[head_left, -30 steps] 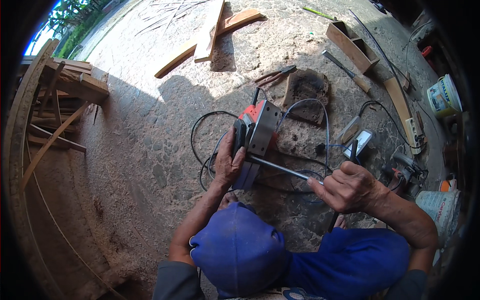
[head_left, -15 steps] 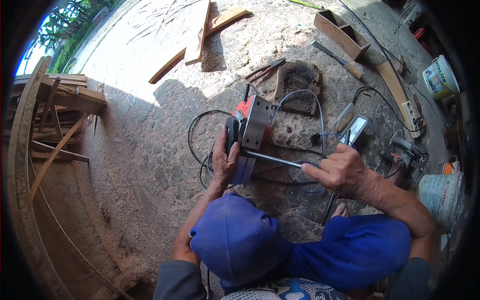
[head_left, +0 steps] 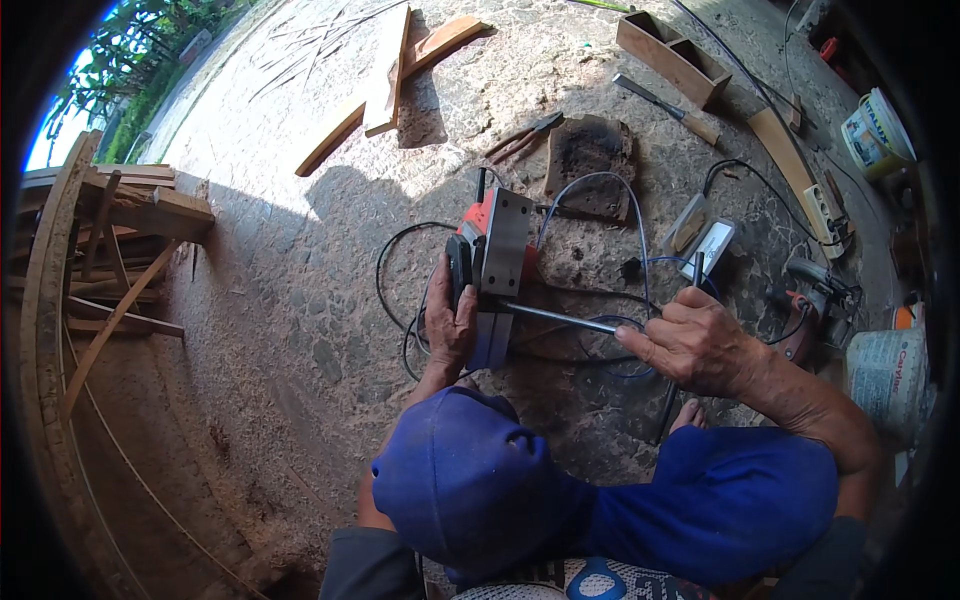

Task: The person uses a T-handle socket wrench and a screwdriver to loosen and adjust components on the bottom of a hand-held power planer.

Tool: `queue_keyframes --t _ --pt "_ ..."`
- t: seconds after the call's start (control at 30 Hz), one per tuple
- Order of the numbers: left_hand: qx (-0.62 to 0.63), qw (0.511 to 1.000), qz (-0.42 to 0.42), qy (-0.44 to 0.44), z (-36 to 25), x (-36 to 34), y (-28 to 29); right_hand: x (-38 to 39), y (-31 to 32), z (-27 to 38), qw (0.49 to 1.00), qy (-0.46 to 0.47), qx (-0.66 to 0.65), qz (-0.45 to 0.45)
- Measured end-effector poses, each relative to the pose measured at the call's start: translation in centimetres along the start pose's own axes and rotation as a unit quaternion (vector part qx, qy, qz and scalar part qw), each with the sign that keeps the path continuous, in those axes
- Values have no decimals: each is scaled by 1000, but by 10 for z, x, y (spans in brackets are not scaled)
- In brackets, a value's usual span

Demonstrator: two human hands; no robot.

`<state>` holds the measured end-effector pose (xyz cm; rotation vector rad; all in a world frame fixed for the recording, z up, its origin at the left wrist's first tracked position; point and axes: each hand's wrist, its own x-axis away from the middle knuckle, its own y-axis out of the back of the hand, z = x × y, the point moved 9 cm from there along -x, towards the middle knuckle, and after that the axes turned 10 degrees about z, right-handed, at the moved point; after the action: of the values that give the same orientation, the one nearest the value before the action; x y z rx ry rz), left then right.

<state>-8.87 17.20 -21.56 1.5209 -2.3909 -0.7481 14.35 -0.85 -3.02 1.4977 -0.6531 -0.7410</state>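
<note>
Our left hand [head_left: 450,325] holds a planer [head_left: 507,242] mid-frame, right hand [head_left: 700,345] a wrench [head_left: 560,317]; apparently mid-adjustment, we next need steady torque.

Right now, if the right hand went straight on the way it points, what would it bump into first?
Probably the red-and-silver power tool, held by the left hand: the right hand points along its metal rod toward it. Depth is hard to judge from this one view.
</note>
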Motion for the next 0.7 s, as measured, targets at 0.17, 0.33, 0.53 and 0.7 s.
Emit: queue_keyframes --t 0.17,0.33,0.53,0.7 --pt "2 1000 -4 -8 1 1 0 -4 3 0 1000 1 17 4" --pt "9 1000 4 -20 3 -1 -2 -2 7 5 994 20 85 -69" --pt "7 1000 2 -13 2 -1 -1 2 -2 -4 996 14 72 -49" --pt "15 1000 4 -5 1 0 -2 -5 -2 -8 998 14 42 -47"
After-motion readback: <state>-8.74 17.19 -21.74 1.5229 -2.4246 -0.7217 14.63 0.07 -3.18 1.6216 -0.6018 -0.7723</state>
